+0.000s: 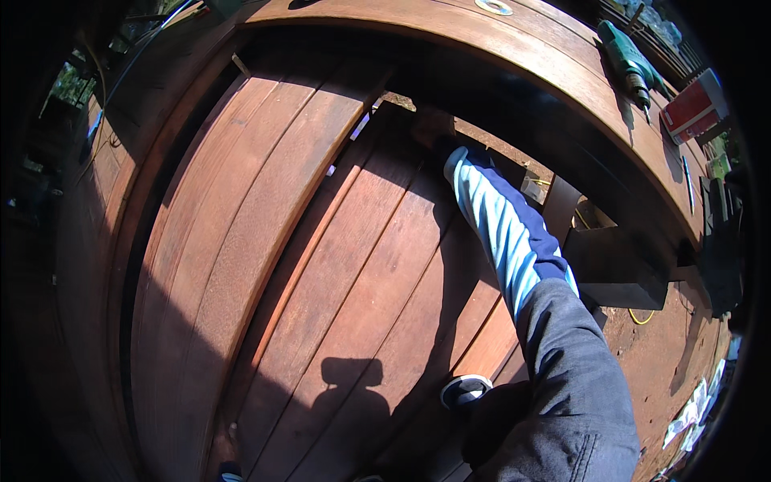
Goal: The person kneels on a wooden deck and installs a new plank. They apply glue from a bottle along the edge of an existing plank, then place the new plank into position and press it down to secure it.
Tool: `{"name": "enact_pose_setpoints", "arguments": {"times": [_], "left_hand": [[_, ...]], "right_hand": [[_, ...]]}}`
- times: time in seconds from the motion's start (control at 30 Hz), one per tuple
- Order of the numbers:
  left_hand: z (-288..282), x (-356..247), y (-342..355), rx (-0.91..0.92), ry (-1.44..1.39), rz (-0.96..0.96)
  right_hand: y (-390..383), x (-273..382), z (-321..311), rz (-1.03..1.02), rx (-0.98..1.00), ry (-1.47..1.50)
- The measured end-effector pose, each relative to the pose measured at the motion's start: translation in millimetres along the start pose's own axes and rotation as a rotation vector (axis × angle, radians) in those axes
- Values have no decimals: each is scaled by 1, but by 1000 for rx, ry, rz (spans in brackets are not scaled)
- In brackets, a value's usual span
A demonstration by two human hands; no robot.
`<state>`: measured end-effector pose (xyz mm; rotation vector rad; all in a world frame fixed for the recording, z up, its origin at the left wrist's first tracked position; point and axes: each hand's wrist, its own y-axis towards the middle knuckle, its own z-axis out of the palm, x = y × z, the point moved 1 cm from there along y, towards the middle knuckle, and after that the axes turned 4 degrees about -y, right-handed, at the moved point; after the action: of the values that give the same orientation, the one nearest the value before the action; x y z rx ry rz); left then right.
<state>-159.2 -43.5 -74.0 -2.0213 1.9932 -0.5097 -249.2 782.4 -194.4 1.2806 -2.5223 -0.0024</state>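
My right hand (434, 128) reaches to the far end of a reddish-brown slatted wooden panel (377, 265). It lies in deep shadow at the panel's end, and its fingers are not distinct. A light blue and navy sleeve (502, 221) covers that arm. Low on the left, my left hand (226, 451) is at the near part of the gap between this panel and a second slatted panel (241, 209). Shade and the frame's lower edge hide most of its fingers. The second panel's long edge stands above the first panel.
A curved wooden rim (554, 68) borders the panels on the far side. On it lie a green drill (625, 64), a red and white container (695, 108), a thin blue pen-like stick (688, 183) and a round disc (493, 6). A dark beam (622, 269) juts out over bare soil.
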Motion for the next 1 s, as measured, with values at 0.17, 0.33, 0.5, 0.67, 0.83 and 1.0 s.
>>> {"name": "enact_pose_setpoints", "arguments": {"times": [0.17, 0.33, 0.5, 0.67, 0.83, 1.0], "left_hand": [[-1, -34, 27, 73, -25, -39], [-8, -56, 25, -14, 7, 65], [3, -59, 28, -49, -215, -8], [15, -48, 32, -92, -313, 139], [20, -38, 34, -113, -228, 109], [22, -35, 33, -138, -257, 54]], "right_hand": [[25, -10, 39, -77, -21, 247], [33, -14, 78, 5, 57, 526], [26, -27, 70, -69, 196, 439], [26, -17, 46, -120, 168, 515], [5, -15, 15, -124, 287, 374], [-6, -10, 0, -138, 168, 378]]}}
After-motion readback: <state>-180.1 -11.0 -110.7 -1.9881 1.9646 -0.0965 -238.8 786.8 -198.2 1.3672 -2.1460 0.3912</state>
